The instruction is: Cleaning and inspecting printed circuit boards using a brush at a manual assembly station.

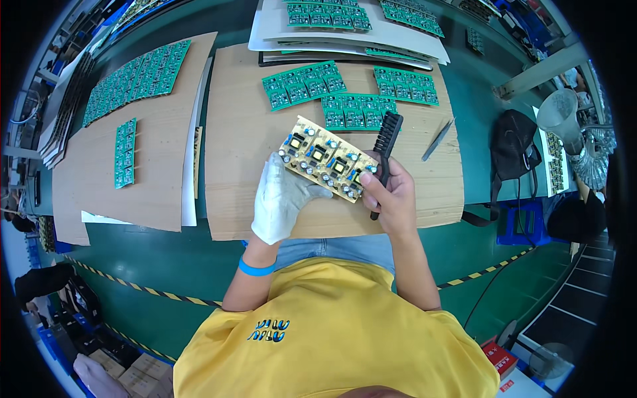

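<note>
A tan circuit board panel [323,158] with black transformers and small capacitors is held tilted above the cardboard. My left hand [275,199], in a white glove with a blue band at the wrist, is closed on its left end from below. My bare right hand [391,192] grips a black brush [388,136], bristles up, and its thumb presses on the panel's right end. Just beyond lie three green circuit board panels: one at the left [304,85], one in the middle [355,111] and one at the right [408,85].
Metal tweezers [438,140] lie on the right of the cardboard sheet [232,166]. Another cardboard sheet [156,179] at the left carries more green panels [139,79]. White sheets with boards [265,36] are stacked at the back. A black bag [514,142] sits at the right.
</note>
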### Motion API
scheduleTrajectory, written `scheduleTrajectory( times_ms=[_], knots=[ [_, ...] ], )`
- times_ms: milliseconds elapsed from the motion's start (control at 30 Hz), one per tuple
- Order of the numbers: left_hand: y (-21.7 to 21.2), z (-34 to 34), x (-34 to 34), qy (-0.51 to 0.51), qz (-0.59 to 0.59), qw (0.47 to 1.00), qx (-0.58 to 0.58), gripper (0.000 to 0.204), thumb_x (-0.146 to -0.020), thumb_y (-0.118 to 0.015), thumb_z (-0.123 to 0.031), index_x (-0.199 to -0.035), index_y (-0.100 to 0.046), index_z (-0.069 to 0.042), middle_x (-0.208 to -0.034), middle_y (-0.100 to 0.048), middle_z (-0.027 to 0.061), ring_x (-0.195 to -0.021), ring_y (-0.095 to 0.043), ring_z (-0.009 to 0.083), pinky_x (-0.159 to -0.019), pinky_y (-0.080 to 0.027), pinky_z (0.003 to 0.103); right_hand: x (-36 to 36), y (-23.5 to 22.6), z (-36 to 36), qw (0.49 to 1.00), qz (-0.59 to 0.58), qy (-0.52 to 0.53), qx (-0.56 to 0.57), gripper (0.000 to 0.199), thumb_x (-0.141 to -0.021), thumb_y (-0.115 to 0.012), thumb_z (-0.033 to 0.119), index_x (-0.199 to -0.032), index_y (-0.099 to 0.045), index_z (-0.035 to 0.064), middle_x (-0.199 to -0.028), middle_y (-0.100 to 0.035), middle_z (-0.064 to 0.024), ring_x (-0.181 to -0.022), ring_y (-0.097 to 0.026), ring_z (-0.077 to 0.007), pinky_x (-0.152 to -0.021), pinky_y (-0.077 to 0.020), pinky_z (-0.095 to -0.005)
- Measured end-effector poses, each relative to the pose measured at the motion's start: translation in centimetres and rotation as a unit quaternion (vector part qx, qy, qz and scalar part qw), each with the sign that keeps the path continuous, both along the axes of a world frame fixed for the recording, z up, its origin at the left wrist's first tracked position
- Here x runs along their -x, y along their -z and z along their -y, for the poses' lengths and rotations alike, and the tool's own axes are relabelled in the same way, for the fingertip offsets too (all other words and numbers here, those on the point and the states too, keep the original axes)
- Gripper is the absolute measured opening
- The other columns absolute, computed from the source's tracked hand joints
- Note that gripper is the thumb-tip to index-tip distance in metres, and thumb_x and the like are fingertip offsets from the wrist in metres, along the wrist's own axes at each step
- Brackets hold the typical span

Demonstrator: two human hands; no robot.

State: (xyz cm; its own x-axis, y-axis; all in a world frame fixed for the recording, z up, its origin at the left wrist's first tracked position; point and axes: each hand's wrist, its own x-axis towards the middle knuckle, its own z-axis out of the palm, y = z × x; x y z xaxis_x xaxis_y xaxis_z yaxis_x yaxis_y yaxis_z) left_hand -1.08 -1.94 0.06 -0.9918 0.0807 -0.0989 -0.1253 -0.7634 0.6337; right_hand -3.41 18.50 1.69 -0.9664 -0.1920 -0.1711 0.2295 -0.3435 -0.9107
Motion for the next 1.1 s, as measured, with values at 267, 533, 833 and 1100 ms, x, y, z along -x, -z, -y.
scheduleTrajectory(
  times_ms=[267, 533, 833, 1100],
  knots=[
    [0.0, -0.8, -0.4, -0.034, -0.035, 0.998, 0.050, 0.038, -0.103, -0.058, -0.020, -0.135, -0.042, -0.008, -0.130, -0.059, 0.0151, -0.115, -0.065, 0.0270, -0.090, -0.059, 0.043, -0.5, 0.9, -1.0, 0.995, -0.077, -0.020, -0.051, 0.050, -0.086, -0.079, 0.010, -0.129, -0.057, -0.0034, -0.102, -0.069, -0.0076, -0.069, -0.055, -0.0038, -0.054, -0.0406, -0.0208],
    [-6.8, -2.5, 2.0, -0.009, -0.110, 0.956, 0.272, 0.069, -0.079, -0.083, 0.003, -0.131, -0.040, -0.010, -0.130, -0.057, 0.0135, -0.116, -0.062, 0.0222, -0.093, -0.057, 0.037, 1.8, -3.2, -3.0, 0.984, -0.153, -0.095, -0.010, 0.060, -0.075, -0.087, 0.017, -0.125, -0.062, -0.0053, -0.132, -0.064, -0.0138, -0.118, -0.059, -0.0177, -0.104, -0.0448, -0.0328],
    [-10.6, -5.1, 12.1, -0.033, -0.153, 0.910, 0.384, 0.076, -0.082, -0.085, -0.014, -0.144, -0.043, -0.004, -0.128, -0.060, 0.0126, -0.114, -0.064, 0.0234, -0.095, -0.054, 0.036, 13.6, -9.0, -12.0, 0.940, -0.276, 0.023, -0.199, 0.061, -0.078, -0.085, 0.019, -0.131, -0.064, -0.0029, -0.127, -0.065, -0.0096, -0.118, -0.059, -0.0190, -0.105, -0.0440, -0.0326],
    [-12.2, -7.7, 23.1, -0.109, -0.341, 0.628, 0.691, 0.045, -0.092, -0.073, -0.024, -0.128, -0.062, 0.000, -0.122, -0.064, 0.0206, -0.111, -0.066, 0.0348, -0.095, -0.053, 0.040, 25.4, -5.2, -16.3, 0.903, -0.353, -0.027, -0.242, 0.052, -0.076, -0.089, 0.020, -0.120, -0.071, 0.0004, -0.130, -0.063, -0.0102, -0.118, -0.059, -0.0208, -0.097, -0.0494, -0.0338]
  ],
)
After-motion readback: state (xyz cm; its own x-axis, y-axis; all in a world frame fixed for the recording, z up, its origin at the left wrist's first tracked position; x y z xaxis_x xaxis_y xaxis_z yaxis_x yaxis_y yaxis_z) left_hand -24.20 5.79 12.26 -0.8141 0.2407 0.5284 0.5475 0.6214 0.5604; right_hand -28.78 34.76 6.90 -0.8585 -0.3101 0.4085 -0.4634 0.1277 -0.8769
